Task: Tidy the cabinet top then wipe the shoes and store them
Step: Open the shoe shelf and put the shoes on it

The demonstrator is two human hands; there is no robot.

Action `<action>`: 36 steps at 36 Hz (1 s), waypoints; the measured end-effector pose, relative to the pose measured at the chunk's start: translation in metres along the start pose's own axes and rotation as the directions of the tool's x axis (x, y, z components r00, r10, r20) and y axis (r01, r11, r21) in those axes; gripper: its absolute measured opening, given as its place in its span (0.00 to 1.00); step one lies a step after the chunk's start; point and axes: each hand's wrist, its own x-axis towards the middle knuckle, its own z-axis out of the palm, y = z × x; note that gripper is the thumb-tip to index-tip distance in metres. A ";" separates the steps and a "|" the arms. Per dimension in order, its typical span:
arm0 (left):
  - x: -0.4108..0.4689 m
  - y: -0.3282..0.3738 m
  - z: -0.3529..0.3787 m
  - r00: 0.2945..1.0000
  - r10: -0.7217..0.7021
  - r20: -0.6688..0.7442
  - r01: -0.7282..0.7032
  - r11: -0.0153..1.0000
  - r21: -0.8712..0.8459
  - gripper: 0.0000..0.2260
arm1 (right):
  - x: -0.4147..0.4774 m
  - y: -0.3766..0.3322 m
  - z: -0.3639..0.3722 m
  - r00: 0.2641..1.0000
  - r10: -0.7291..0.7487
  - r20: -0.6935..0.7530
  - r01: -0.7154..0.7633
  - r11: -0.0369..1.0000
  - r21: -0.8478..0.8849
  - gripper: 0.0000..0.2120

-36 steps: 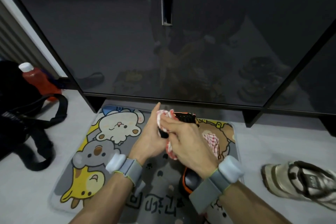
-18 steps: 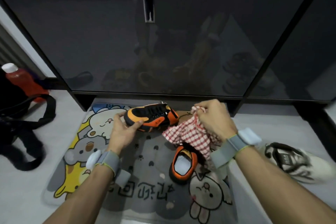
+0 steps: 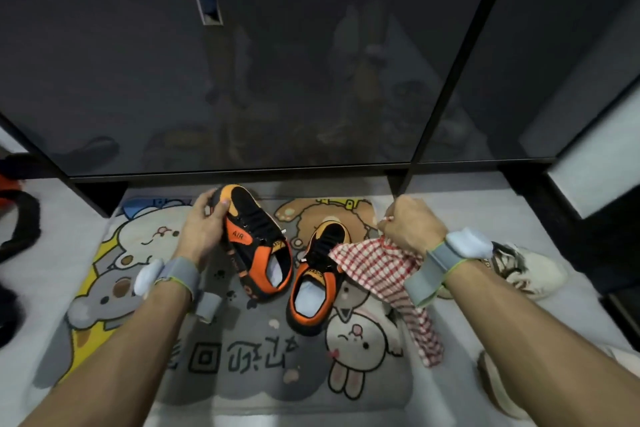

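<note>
Dark cabinet doors (image 3: 311, 62) rise behind a cartoon mat (image 3: 242, 357). Left hand (image 3: 202, 230) grips one orange shoe (image 3: 258, 246); right hand (image 3: 412, 225) clutches a checked cloth (image 3: 381, 267).

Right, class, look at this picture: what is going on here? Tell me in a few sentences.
A person is tending a pair of orange-and-black shoes on a cartoon mat in front of a dark cabinet. The left hand grips one shoe by its toe, tilted over the mat. The right hand holds a bunched red checked cloth, which hangs clear of that shoe. The second shoe lies on the mat between the hands. A white shoe lies on the floor at the right.
</note>
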 end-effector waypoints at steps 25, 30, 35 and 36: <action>0.013 -0.021 0.005 0.983 0.027 0.180 -0.098 0.912 0.397 0.19 | 0.002 -0.048 0.010 0.978 -0.210 0.017 0.211 0.975 -0.076 0.14; 0.015 0.032 0.002 0.975 0.133 0.178 -0.169 0.964 0.204 0.12 | -0.005 -0.111 -0.032 0.924 -0.376 -0.068 0.376 0.927 -0.017 0.20; 0.013 0.102 -0.012 0.945 0.273 0.179 -0.282 0.959 0.028 0.05 | -0.013 -0.187 -0.088 0.830 -0.495 -0.257 0.513 0.859 0.002 0.15; 0.014 0.117 -0.016 0.939 0.301 0.166 -0.303 0.953 -0.014 0.05 | -0.012 -0.203 -0.100 0.806 -0.501 -0.315 0.532 0.847 0.015 0.14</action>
